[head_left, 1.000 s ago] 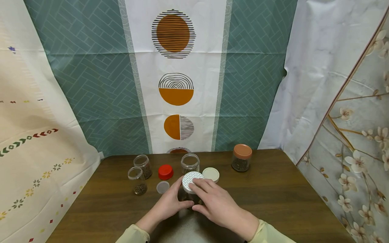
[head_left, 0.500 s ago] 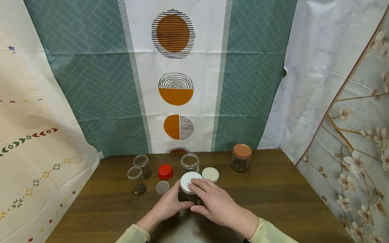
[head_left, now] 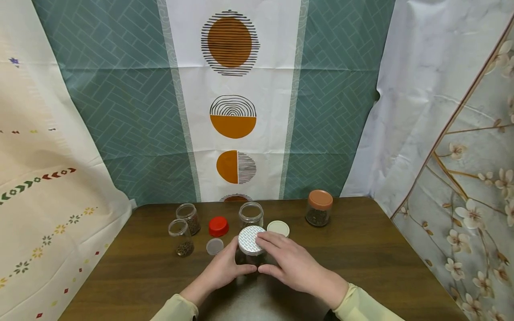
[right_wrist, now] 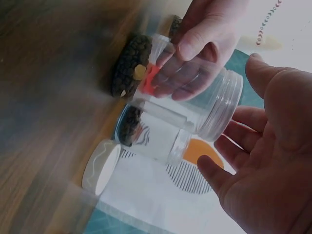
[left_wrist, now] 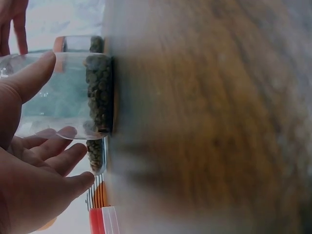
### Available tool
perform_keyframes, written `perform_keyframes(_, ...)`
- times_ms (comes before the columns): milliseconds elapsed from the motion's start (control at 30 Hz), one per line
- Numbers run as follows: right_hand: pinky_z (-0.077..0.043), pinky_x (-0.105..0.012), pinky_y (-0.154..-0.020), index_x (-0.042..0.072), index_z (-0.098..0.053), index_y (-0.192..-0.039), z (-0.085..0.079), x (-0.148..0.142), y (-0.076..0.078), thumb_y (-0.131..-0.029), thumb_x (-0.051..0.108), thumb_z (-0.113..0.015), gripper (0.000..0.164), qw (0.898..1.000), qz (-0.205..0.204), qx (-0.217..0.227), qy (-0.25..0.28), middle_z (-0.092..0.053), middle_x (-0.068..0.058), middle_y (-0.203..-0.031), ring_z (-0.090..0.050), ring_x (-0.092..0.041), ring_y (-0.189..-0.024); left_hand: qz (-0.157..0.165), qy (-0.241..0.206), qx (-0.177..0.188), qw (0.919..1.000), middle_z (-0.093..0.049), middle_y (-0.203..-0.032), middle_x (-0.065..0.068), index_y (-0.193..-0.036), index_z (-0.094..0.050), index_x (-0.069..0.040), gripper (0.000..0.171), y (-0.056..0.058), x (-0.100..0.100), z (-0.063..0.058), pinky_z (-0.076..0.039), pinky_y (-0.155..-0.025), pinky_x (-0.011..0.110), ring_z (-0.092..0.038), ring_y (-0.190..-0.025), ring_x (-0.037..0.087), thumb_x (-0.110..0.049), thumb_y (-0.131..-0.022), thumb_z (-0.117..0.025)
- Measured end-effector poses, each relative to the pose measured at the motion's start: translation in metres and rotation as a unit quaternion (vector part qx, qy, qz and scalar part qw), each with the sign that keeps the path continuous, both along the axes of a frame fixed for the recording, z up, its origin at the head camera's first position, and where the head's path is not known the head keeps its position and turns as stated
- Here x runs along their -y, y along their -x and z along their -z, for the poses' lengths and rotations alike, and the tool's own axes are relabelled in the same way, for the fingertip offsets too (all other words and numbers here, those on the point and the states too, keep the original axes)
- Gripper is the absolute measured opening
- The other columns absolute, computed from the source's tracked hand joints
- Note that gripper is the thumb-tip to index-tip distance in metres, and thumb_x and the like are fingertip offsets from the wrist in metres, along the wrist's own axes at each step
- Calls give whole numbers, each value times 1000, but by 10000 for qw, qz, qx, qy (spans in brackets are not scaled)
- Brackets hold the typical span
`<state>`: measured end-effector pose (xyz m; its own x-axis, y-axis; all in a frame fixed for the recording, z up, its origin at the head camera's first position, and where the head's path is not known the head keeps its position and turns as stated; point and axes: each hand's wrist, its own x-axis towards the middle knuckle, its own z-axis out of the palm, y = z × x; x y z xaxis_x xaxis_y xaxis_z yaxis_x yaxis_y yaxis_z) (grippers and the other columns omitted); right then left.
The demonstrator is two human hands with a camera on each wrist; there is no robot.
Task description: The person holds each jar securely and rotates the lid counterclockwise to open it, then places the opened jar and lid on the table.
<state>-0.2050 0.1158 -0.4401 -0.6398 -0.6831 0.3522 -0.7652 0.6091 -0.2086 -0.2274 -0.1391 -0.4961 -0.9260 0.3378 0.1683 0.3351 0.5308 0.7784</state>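
Note:
A clear jar (head_left: pixel 253 260) stands upright in front of me, with a white patterned seal disc (head_left: pixel 250 241) across its mouth. Dark pellets (left_wrist: pixel 99 92) fill the bottom of it, as the left wrist view shows. My left hand (head_left: pixel 223 268) grips the jar's body from the left, thumb in front and fingers behind. At the seal's right edge, the fingertips of my right hand (head_left: pixel 295 266) rest near the rim, its thumb low by the jar's front. In the right wrist view the right fingers spread loosely around the jar's rim (right_wrist: pixel 223 106).
Left of the hands stand two lidless jars (head_left: pixel 180 240) with dark contents, a red lid (head_left: pixel 218 226) and a small translucent disc (head_left: pixel 214 246). Behind are another lidless jar (head_left: pixel 251 214) and a cream lid (head_left: pixel 278 228). A jar with an orange-brown lid (head_left: pixel 319 207) stands back right.
My right fingers have slid from over the seal to its right edge, uncovering more of it. The jar has shifted slightly left; my left hand keeps its grip.

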Motion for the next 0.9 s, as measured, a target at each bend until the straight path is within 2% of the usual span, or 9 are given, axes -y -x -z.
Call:
perform_keyframes(533,-46,-53,-118,7,-54,-162,4,-12,1,-106,44,-75,70,9998,-33,136,146,-49,-9,-169,-46,-26,-156,116,139,136,9997,-60,-153,19,-159,-44,2,96,5,-1,-5,-44,-115,64,-57,-142,39,-31,-87,-98)
perform_keyframes(900,-48,-53,-116,11,-52,-164,11,-21,-2,-109,45,-70,68,9980,143,435,430,-46,-4,-171,-49,-28,-153,75,315,-8,9995,-60,-151,19,-155,-49,0,91,5,-3,-11,-43,-115,66,-56,-143,40,-31,-85,-98)
